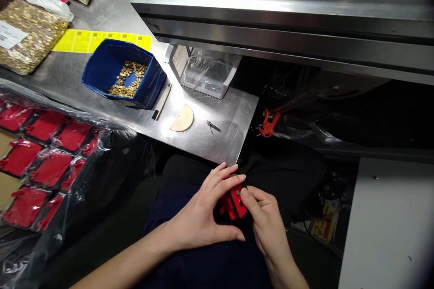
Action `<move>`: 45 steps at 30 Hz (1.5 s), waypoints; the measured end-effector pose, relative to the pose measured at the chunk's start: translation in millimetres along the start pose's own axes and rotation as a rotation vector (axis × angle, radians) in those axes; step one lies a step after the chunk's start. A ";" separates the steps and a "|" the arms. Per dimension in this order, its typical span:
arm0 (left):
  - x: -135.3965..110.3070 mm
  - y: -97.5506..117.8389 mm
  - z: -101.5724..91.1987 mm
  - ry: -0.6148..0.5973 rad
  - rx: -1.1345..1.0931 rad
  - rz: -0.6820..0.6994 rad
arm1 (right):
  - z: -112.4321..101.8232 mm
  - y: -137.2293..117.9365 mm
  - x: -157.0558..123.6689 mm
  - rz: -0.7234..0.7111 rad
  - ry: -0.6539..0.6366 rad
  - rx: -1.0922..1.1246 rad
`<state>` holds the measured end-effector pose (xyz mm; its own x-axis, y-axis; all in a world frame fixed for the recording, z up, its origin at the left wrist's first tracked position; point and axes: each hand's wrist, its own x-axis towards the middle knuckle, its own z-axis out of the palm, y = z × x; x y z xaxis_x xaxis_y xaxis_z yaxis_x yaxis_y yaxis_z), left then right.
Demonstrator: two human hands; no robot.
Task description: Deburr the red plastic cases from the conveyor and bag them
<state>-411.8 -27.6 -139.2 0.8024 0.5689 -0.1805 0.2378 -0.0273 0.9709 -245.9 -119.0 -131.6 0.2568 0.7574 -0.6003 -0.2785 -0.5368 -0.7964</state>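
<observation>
Over my lap I hold a red plastic part with black edging [233, 203]. My left hand [203, 210] has its fingers curved over the top of the part, with its thumb stretched out below. My right hand [266, 216] grips the right side, thumb pressed against the red surface and fingers curled behind. Much of the part is hidden by both hands. Beyond them, on the metal table [233, 131], lie a nail clipper [213, 126] and a pale half-round disc [183, 118].
A blue bin [152, 86] of small brass pieces [130, 82] stands on the table beside a clear-fronted drawer [205, 70]. Bags of brass parts [32, 31] lie at far left. Red parts [52, 169] fill a plastic-lined box. An orange-handled tool [268, 124] hangs right.
</observation>
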 end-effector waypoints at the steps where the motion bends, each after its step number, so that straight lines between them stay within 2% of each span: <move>1: 0.3 -1.2 1.4 0.003 -0.003 -0.001 | 2.1 -2.4 0.7 0.009 0.001 0.018; 8: -1.1 1.0 -0.6 0.042 -0.234 -0.201 | 2.6 -18.5 0.0 -0.018 -0.124 -0.033; 14: -1.7 0.6 -3.8 0.066 -0.324 -0.219 | -8.6 -19.3 -2.8 -0.022 -0.178 -0.119; 19: -2.0 -0.9 -5.3 0.084 -0.429 -0.254 | -16.1 -14.3 -5.4 -0.105 -0.244 -0.239; 24: 3.2 -4.9 -5.7 0.094 -0.717 -0.304 | -14.9 -13.9 -6.8 -0.130 -0.277 -0.305; 27: 6.3 -10.7 -4.1 0.060 -0.914 -0.422 | -10.9 -16.4 -5.4 -0.065 -0.295 -0.233; 30: 6.8 -15.2 -3.0 0.063 -1.003 -0.533 | -7.3 -17.6 -3.5 -0.036 -0.295 -0.204; 38: 5.3 -11.1 -8.4 0.105 -0.918 -0.391 | -6.2 -15.1 -2.9 -0.026 -0.264 -0.257; 45: -0.3 -0.6 -12.1 0.195 -0.476 -0.262 | -8.5 -15.7 0.2 -0.066 -0.248 -0.298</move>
<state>-418.8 -17.8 -137.8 0.6232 0.6493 -0.4359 0.1062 0.4820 0.8697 -233.6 -113.5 -119.9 0.0231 0.8410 -0.5405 0.0209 -0.5409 -0.8408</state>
